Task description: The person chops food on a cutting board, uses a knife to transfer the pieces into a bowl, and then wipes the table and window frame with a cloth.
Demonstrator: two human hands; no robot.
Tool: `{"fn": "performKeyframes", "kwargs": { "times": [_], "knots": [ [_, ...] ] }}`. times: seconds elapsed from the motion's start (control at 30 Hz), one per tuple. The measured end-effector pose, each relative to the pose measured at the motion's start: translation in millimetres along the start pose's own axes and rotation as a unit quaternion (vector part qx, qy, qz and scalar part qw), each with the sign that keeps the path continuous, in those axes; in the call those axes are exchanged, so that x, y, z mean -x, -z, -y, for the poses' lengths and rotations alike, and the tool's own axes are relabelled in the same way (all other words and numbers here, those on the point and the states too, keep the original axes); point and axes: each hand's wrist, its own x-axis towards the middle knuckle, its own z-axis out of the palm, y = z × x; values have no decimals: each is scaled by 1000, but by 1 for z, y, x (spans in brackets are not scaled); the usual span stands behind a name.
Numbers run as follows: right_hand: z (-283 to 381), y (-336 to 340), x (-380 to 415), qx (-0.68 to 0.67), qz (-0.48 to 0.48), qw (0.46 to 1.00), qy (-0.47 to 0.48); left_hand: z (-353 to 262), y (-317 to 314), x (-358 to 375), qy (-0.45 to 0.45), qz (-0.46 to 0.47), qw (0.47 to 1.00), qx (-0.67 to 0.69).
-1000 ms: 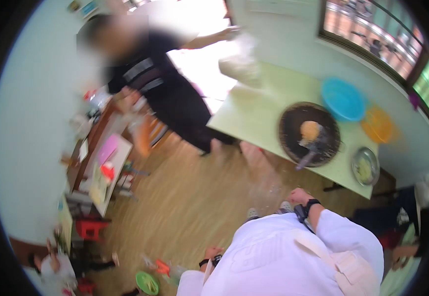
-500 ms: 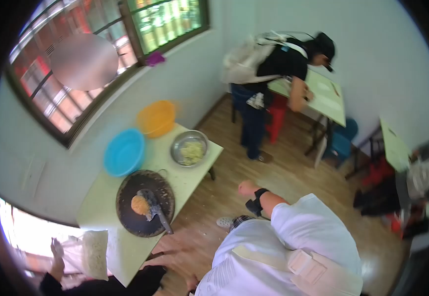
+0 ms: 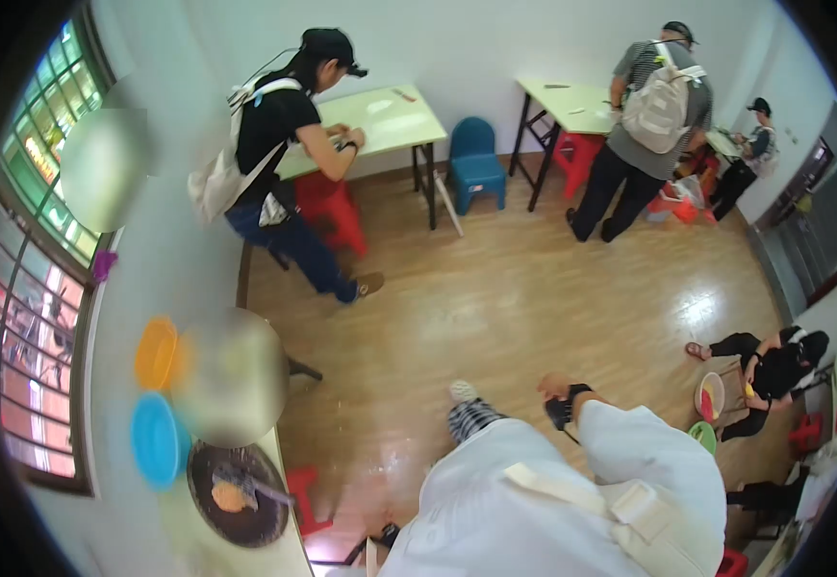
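Pale walls [image 3: 457,48] are enclosing a wooden floor [image 3: 428,322], where you're apparently standing between steps; working at the counter [image 3: 255,562] would be calling for turning left. It's bearing a round, dark chopping block [image 3: 245,525], where a cleaver [image 3: 273,494] is lying beside a compact orange-tan mound [image 3: 229,497]. Your right hand [image 3: 557,388] is hanging seemingly empty, fingers loosely curled; you cannot tell your left hand's state.

The person wore a loose white top [image 3: 505,510] with a wide short sleeve [image 3: 654,447]. A cream strap [image 3: 553,488] crossed it, joining a squarish pale patch [image 3: 642,510]. Behind the right hand [image 3: 555,387] sat a black wristband [image 3: 580,393]. Dark-and-white checked legwear [image 3: 472,419] met a pale shoe [image 3: 462,391].
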Motion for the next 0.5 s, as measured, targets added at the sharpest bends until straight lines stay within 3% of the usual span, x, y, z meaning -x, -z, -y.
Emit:
{"fn": "performKeyframes", "kwargs": {
  "times": [0.03,0.07,0.1,0.13,0.17,0.2,0.27,0.3,0.4,0.43,0.47,0.5],
  "knots": [
    [-22,-3,10,168,-6,977,127,-24,-5,-4,-11,20,1000,-20],
    [-50,-2,8,331,-13,907,260,-50,-7,-9,-16,33,999,-38],
    [-120,-38,-32,272,-70,899,335,-76,-8,-16,-14,40,998,-54],
    [-197,-72,-88,253,-19,900,354,-99,-7,-22,-8,44,997,-69],
    [-250,-78,-106,-39,-16,886,462,-123,-7,-31,0,44,996,-79],
    [-236,-57,-97,83,28,879,469,-142,-7,-40,9,45,995,-85],
    [-176,-10,-84,48,178,943,279,-178,-10,-50,82,35,994,-62],
    [-164,7,-118,79,206,929,296,-193,-13,-48,141,24,989,-34],
    [-138,27,-245,59,138,868,473,-206,-44,-17,196,-37,980,8],
    [-116,62,-220,77,162,856,484,-200,-64,2,228,-52,972,39],
    [33,82,-160,-20,38,985,170,-192,-88,24,250,-71,964,52],
    [67,94,-176,3,47,980,192,-185,-114,51,283,-108,951,61]
  ]
}}
